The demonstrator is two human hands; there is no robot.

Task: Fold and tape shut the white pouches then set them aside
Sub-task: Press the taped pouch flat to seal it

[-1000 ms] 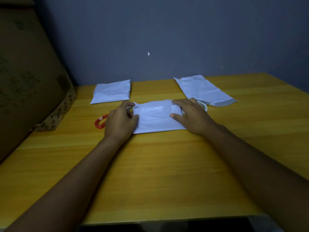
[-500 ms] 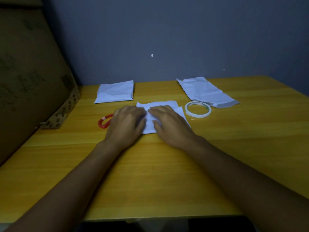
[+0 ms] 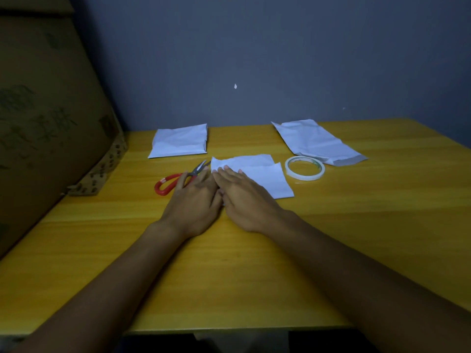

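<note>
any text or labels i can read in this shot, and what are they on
Cardboard box: dark printed characters on its side, too dim and blurred to read.
Tape roll: greenish marks on the inner ring, too small to read.
White pouches, scissors, table: no text visible.

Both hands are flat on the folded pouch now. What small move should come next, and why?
Probably keep the left hand pressing the folded pouch and move the right hand to the tape roll just right of it: the fold looks finished, yet no tape shows on it.
</note>
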